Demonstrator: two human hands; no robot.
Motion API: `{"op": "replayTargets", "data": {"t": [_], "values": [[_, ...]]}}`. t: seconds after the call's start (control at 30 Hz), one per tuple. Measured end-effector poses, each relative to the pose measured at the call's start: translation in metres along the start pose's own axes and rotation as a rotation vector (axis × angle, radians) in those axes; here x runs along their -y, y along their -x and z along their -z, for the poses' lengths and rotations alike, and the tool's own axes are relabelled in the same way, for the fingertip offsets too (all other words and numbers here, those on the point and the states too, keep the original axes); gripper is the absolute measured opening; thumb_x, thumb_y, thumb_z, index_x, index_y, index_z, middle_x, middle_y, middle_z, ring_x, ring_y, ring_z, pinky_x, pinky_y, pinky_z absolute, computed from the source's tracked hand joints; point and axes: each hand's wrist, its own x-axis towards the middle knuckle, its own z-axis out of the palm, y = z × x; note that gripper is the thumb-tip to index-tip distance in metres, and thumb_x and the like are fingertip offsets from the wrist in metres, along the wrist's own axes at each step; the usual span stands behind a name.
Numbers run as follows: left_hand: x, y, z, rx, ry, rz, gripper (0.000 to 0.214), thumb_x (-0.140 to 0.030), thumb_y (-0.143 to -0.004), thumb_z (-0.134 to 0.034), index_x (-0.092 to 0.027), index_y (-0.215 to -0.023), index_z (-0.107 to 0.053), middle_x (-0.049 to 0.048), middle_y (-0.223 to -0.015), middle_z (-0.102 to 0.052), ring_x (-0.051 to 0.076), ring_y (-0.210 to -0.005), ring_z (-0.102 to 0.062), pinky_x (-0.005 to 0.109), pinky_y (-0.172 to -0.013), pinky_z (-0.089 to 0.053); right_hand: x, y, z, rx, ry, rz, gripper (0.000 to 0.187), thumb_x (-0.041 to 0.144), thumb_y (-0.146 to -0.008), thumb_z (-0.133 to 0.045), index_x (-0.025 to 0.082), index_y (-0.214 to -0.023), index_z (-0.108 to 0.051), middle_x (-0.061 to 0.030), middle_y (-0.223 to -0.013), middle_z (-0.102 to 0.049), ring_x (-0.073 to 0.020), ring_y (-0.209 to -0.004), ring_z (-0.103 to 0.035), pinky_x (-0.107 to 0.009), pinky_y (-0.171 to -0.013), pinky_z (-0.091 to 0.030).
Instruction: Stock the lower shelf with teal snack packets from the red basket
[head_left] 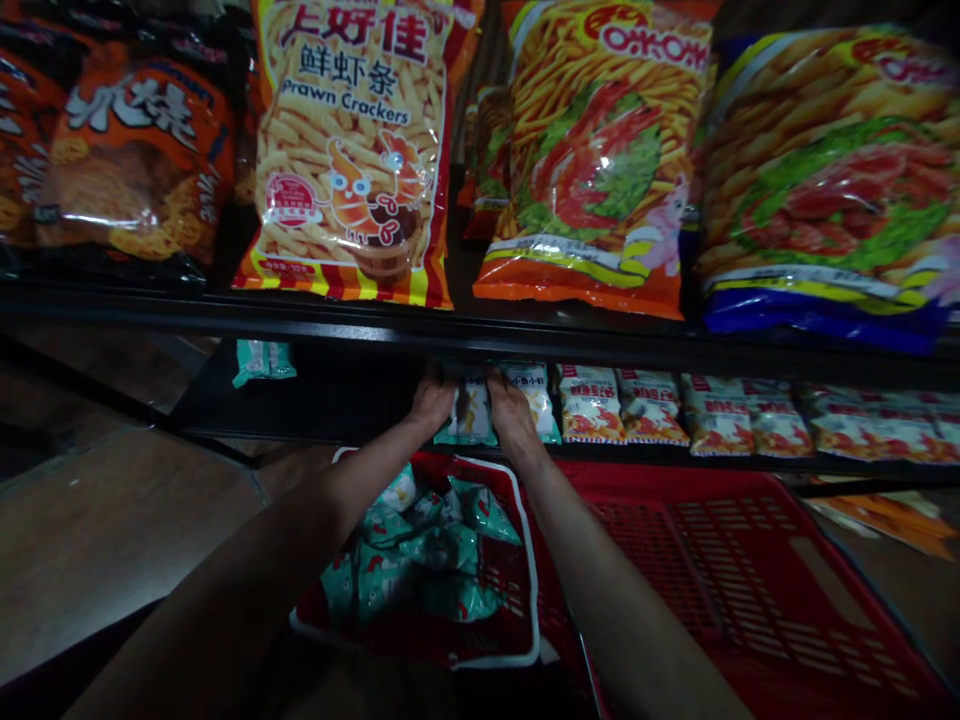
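Note:
On the dark lower shelf, a small teal-and-white snack bag (471, 410) stands upright between my two hands. My left hand (433, 400) is closed against its left side, and my right hand (508, 405) is closed at its right side, fingertips hidden toward the back. A matching teal snack bag (536, 400) stands just right of my right hand. Below my forearms, a red shopping basket (529, 570) with a white handle holds several loose teal snack bags (442, 548).
Big prawn cracker bags (352, 150) and other large snack bags line the upper shelf (360, 322) overhead. Several small red-and-white bags (591, 402) fill the lower shelf to the right. One teal packet (264, 360) lies at its left end. Another red basket (750, 570) is beside the first.

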Motion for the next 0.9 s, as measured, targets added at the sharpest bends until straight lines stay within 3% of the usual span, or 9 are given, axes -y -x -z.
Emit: {"op": "replayTargets", "data": {"t": [0.2, 0.43, 0.77, 0.9], "values": [[-0.004, 0.000, -0.001, 0.010, -0.041, 0.044, 0.048, -0.033, -0.086, -0.042, -0.020, -0.132, -0.039, 0.0107, -0.118, -0.062, 0.022, -0.104, -0.059, 0.032, -0.090, -0.043, -0.002, 0.000, -0.001, -0.005, 0.022, 0.005, 0.060, 0.064, -0.082, -0.032, 0.022, -0.110, -0.063, -0.0088, -0.116, -0.063, -0.0262, -0.114, -0.053, -0.040, -0.103, -0.035], [-0.002, 0.003, 0.002, 0.015, -0.045, 0.006, 0.056, -0.036, -0.085, -0.045, -0.020, -0.137, -0.034, 0.0102, -0.123, -0.059, 0.023, -0.110, -0.056, 0.032, -0.093, -0.041, -0.005, -0.002, -0.003, 0.020, 0.024, -0.002, 0.069, 0.071, -0.079, -0.028, 0.021, -0.114, -0.060, -0.0106, -0.122, -0.059, -0.0267, -0.118, -0.051, -0.042, -0.104, -0.034], [0.006, -0.013, 0.000, 0.003, 0.009, 0.010, 0.033, -0.035, -0.084, -0.046, -0.021, -0.114, -0.051, 0.0069, -0.111, -0.063, 0.019, -0.098, -0.059, 0.029, -0.088, -0.043, -0.010, -0.006, -0.009, 0.033, 0.081, 0.059, 0.066, 0.064, -0.084, -0.026, 0.017, -0.119, -0.057, -0.0125, -0.131, -0.053, -0.0262, -0.126, -0.044, -0.042, -0.109, -0.028], [0.010, -0.026, -0.001, -0.019, -0.011, 0.031, 0.026, -0.030, -0.085, -0.047, -0.017, -0.106, -0.054, 0.0082, -0.106, -0.062, 0.018, -0.096, -0.059, 0.029, -0.088, -0.043, -0.013, -0.010, -0.012, 0.043, 0.146, 0.104, 0.066, 0.061, -0.086, -0.022, 0.015, -0.123, -0.052, -0.0152, -0.129, -0.054, -0.0270, -0.121, -0.047, -0.044, -0.105, -0.032]]}}
